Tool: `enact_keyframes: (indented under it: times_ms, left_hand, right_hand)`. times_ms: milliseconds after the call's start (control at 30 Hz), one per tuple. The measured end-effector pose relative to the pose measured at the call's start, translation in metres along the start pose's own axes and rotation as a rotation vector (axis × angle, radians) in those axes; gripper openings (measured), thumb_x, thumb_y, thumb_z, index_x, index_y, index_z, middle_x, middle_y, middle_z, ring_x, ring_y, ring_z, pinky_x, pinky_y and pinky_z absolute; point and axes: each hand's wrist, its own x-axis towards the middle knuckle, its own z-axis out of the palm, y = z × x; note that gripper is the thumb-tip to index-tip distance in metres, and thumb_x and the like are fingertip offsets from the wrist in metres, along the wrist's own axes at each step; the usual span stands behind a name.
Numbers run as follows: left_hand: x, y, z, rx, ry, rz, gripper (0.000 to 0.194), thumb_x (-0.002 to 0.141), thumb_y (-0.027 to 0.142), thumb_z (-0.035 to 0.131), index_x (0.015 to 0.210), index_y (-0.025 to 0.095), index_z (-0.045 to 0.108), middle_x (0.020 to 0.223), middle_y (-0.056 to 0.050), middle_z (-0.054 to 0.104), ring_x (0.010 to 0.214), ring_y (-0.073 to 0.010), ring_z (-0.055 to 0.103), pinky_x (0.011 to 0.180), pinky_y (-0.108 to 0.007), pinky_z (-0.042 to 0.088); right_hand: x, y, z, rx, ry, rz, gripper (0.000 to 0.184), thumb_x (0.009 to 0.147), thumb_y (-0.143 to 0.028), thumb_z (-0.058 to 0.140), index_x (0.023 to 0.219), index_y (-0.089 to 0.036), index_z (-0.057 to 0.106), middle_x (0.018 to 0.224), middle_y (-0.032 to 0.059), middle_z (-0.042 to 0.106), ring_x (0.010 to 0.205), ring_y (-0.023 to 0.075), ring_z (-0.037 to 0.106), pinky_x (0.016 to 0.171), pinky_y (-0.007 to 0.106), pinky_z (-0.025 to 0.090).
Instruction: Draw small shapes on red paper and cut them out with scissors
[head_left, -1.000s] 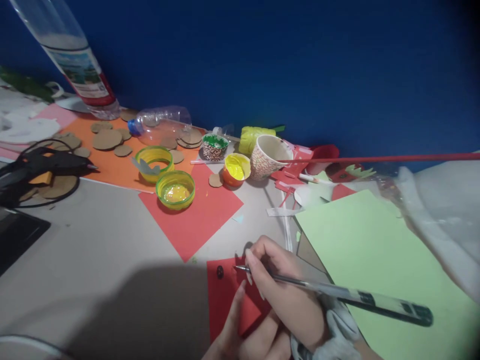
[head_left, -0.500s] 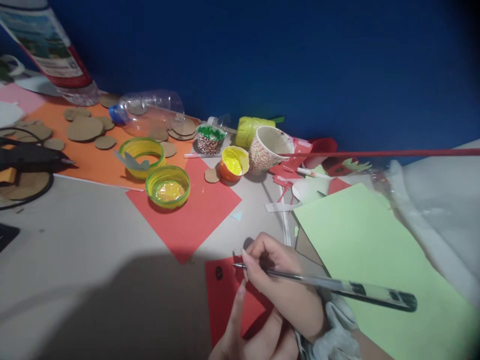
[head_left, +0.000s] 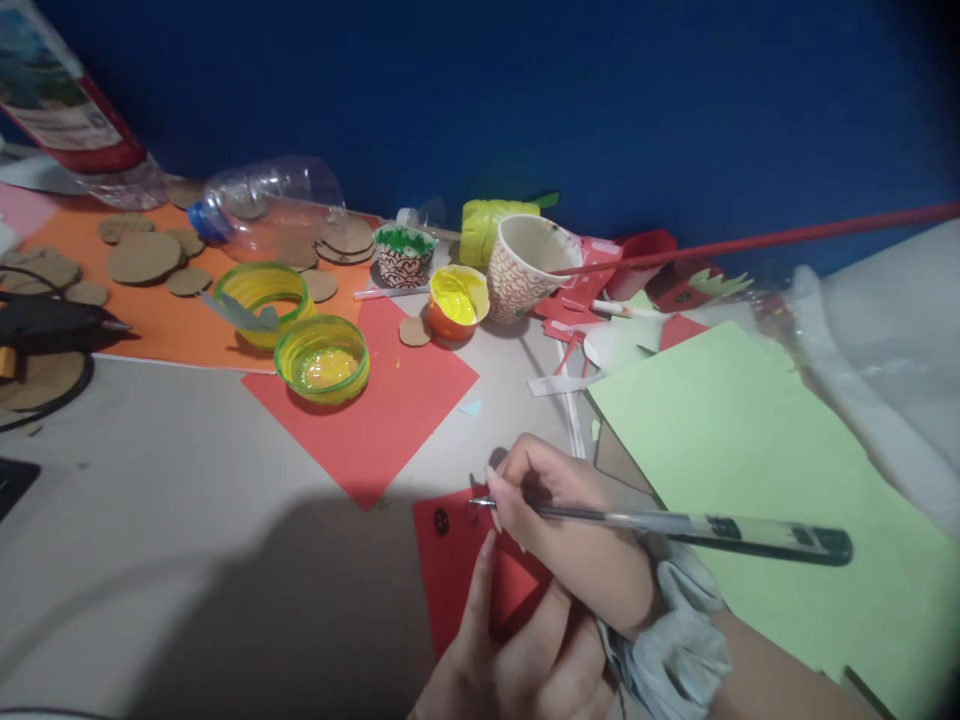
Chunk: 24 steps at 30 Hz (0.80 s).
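My right hand [head_left: 551,495] is closed around a black-and-clear pen [head_left: 637,518]. The pen's tip rests near the upper edge of a small red paper [head_left: 450,580], by a faint, small curved mark. Left of the tip, a dark round drawing with lighter spots [head_left: 442,521] shows on that paper. My left hand [head_left: 517,645] lies over the paper's lower part, index finger stretched out and the other fingers loosely spread. Part of the paper is hidden beneath both hands.
Behind stand yellow-green rings [head_left: 322,362], an orange cup of yellow paint [head_left: 457,302] and a patterned paper cup [head_left: 525,285] with a long red stick [head_left: 750,244]. Light green paper [head_left: 765,500] lies right; cardboard discs [head_left: 145,258] and a glue gun [head_left: 52,322] lie left.
A small curved mark now shows by the pen tip. The pen has tilted slightly, and the head view has shifted a little. My left hand stays on the red paper.
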Motion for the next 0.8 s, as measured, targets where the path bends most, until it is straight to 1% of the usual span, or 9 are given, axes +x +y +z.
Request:
enact_keyframes:
  times_ms: [33, 67, 100, 167, 267, 400, 533, 633, 800]
  left_hand:
    - [0.008, -0.01, 0.003, -0.033, 0.066, -0.035, 0.023, 0.087, 0.031, 0.057, 0.105, 0.04, 0.069, 0.119, 0.006, 0.062, 0.129, -0.0327, 0.041, 0.108, -0.074, 0.015]
    - [0.016, -0.019, 0.005, -0.046, 0.152, -0.054, 0.02, 0.087, 0.03, 0.058, 0.1, 0.039, 0.071, 0.113, 0.006, 0.064, 0.127, -0.0304, 0.043, 0.111, -0.07, 0.015]
    - [0.022, -0.025, 0.005, -0.05, 0.168, -0.061, 0.019, 0.088, 0.031, 0.056, 0.095, 0.038, 0.072, 0.111, 0.006, 0.065, 0.127, -0.028, 0.043, 0.113, -0.066, 0.014]
    - [0.029, -0.03, 0.001, -0.047, 0.197, -0.086, 0.02, 0.087, 0.028, 0.056, 0.092, 0.037, 0.073, 0.107, 0.007, 0.066, 0.121, -0.0252, 0.047, 0.114, -0.064, 0.016]
    - [0.03, -0.029, -0.005, -0.088, 0.184, -0.094, 0.02, 0.087, 0.026, 0.056, 0.094, 0.035, 0.072, 0.108, 0.006, 0.066, 0.113, -0.0227, 0.052, 0.115, -0.063, 0.014]
    - [0.027, -0.027, -0.007, -0.108, 0.169, -0.086, 0.02, 0.088, 0.023, 0.054, 0.091, 0.03, 0.072, 0.104, 0.004, 0.065, 0.111, -0.0227, 0.052, 0.115, -0.062, 0.013]
    - [0.028, -0.032, -0.01, -0.146, 0.142, -0.069, 0.02, 0.088, 0.021, 0.053, 0.085, 0.029, 0.071, 0.1, 0.004, 0.066, 0.114, -0.022, 0.05, 0.117, -0.06, 0.01]
    - [0.029, -0.034, -0.014, -0.167, 0.088, -0.055, 0.021, 0.089, 0.022, 0.052, 0.088, 0.03, 0.071, 0.105, 0.004, 0.066, 0.117, -0.0225, 0.048, 0.117, -0.06, 0.008]
    - [0.029, -0.036, -0.019, -0.175, 0.041, -0.041, 0.022, 0.092, 0.026, 0.049, 0.092, 0.031, 0.071, 0.108, 0.005, 0.067, 0.118, -0.0228, 0.047, 0.117, -0.059, 0.005]
  right_hand:
    - [0.0, -0.001, -0.001, -0.008, 0.009, 0.001, 0.03, 0.094, -0.036, 0.047, 0.069, -0.021, 0.04, 0.059, -0.0046, 0.047, 0.052, 0.0097, 0.041, 0.05, 0.023, 0.033]
    - [0.001, -0.001, -0.002, -0.017, 0.014, 0.001, 0.029, 0.094, -0.035, 0.046, 0.069, -0.021, 0.04, 0.058, -0.0045, 0.047, 0.051, 0.0096, 0.041, 0.05, 0.023, 0.033]
    - [0.001, -0.002, -0.003, -0.028, 0.014, 0.0, 0.029, 0.094, -0.033, 0.047, 0.069, -0.021, 0.04, 0.057, -0.0046, 0.047, 0.051, 0.0095, 0.041, 0.049, 0.023, 0.032]
    - [0.002, -0.004, -0.004, -0.04, -0.002, 0.0, 0.028, 0.092, -0.031, 0.049, 0.068, -0.021, 0.04, 0.056, -0.005, 0.046, 0.05, 0.0094, 0.04, 0.048, 0.023, 0.031]
    - [0.002, -0.005, -0.005, -0.042, -0.005, 0.008, 0.025, 0.09, -0.027, 0.052, 0.068, -0.021, 0.04, 0.056, -0.0059, 0.046, 0.05, 0.0087, 0.04, 0.048, 0.022, 0.032]
    - [0.002, -0.004, -0.003, -0.041, 0.024, 0.001, 0.024, 0.089, -0.024, 0.051, 0.068, -0.021, 0.039, 0.058, -0.006, 0.047, 0.052, 0.0086, 0.041, 0.05, 0.021, 0.033]
    - [0.002, -0.003, -0.002, -0.033, 0.035, -0.015, 0.024, 0.087, -0.023, 0.052, 0.068, -0.021, 0.038, 0.059, -0.0062, 0.047, 0.052, 0.0086, 0.041, 0.049, 0.021, 0.032]
    - [0.002, -0.005, -0.003, -0.06, 0.048, -0.04, 0.021, 0.084, -0.018, 0.051, 0.068, -0.021, 0.039, 0.058, -0.0064, 0.046, 0.052, 0.0087, 0.041, 0.048, 0.021, 0.032]
    - [0.003, -0.006, -0.003, -0.053, 0.063, -0.062, 0.022, 0.084, -0.017, 0.051, 0.067, -0.021, 0.039, 0.058, -0.0065, 0.044, 0.052, 0.0084, 0.04, 0.049, 0.021, 0.032]
